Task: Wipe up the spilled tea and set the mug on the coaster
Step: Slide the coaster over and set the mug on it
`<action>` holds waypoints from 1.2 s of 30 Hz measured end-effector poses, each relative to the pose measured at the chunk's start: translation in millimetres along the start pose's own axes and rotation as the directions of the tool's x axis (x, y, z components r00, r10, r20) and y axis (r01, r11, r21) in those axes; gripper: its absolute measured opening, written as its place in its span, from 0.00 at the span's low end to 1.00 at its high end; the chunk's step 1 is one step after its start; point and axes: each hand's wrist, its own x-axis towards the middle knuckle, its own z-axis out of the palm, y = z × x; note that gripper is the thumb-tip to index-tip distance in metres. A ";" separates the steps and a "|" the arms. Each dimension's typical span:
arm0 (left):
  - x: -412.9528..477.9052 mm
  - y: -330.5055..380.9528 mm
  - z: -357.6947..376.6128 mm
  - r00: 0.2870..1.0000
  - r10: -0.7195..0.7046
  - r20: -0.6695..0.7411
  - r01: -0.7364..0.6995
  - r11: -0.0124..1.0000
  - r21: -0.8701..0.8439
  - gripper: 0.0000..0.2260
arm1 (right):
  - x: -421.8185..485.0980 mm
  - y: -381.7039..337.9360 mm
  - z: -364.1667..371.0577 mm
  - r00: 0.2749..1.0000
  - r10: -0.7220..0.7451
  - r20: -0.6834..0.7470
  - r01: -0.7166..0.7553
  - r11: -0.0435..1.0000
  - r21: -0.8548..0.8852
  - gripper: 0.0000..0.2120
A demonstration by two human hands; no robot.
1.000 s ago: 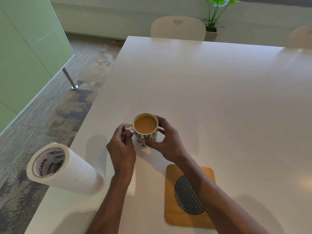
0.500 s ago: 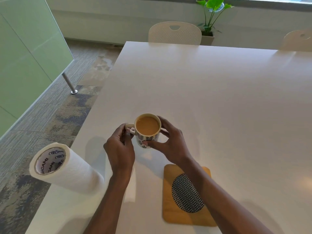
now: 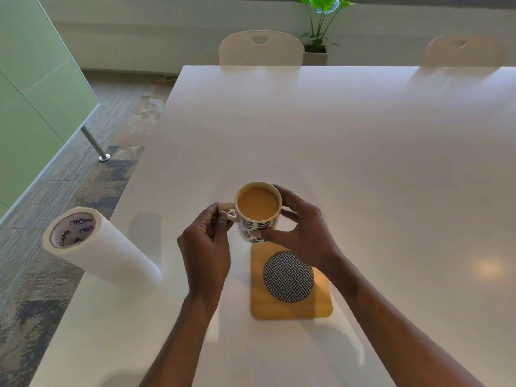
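Observation:
A white mug (image 3: 258, 216) with a dark leaf pattern, nearly full of milky tea, is held upright just beyond the far edge of the wooden coaster (image 3: 290, 300). My left hand (image 3: 205, 252) pinches the mug's handle on its left side. My right hand (image 3: 301, 230) wraps the mug's right side, thumb on its front. The coaster has a round black-and-white woven pad in its middle and nothing stands on it. I see no spilled tea on the white table (image 3: 349, 152). Whether the mug's base touches the table is hidden by my fingers.
A roll of paper towel (image 3: 97, 250) stands at the table's left edge, near my left hand. Two pale chairs (image 3: 261, 48) stand at the far side, with a potted plant (image 3: 321, 29) behind. The table's left edge drops to carpet.
The mug, held in both hands, has moved nearer to me and rightward, up to the coaster's far edge. My grip on it is unchanged.

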 end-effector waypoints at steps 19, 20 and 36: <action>-80.4 8.9 -4.7 0.978 -0.051 0.203 0.046 0.999 0.026 0.11 | -101.4 7.2 -35.9 0.991 0.129 0.023 -0.128 0.991 -0.025 0.41; -81.9 8.9 -5.3 0.977 -0.049 0.206 0.044 0.999 0.029 0.11 | -103.1 8.0 -36.4 0.991 0.131 0.029 -0.131 0.991 -0.022 0.41; -90.0 5.6 -5.5 0.976 -0.081 0.204 0.065 0.995 0.080 0.09 | -106.5 14.7 -37.3 0.984 0.165 0.073 -0.165 0.986 0.006 0.42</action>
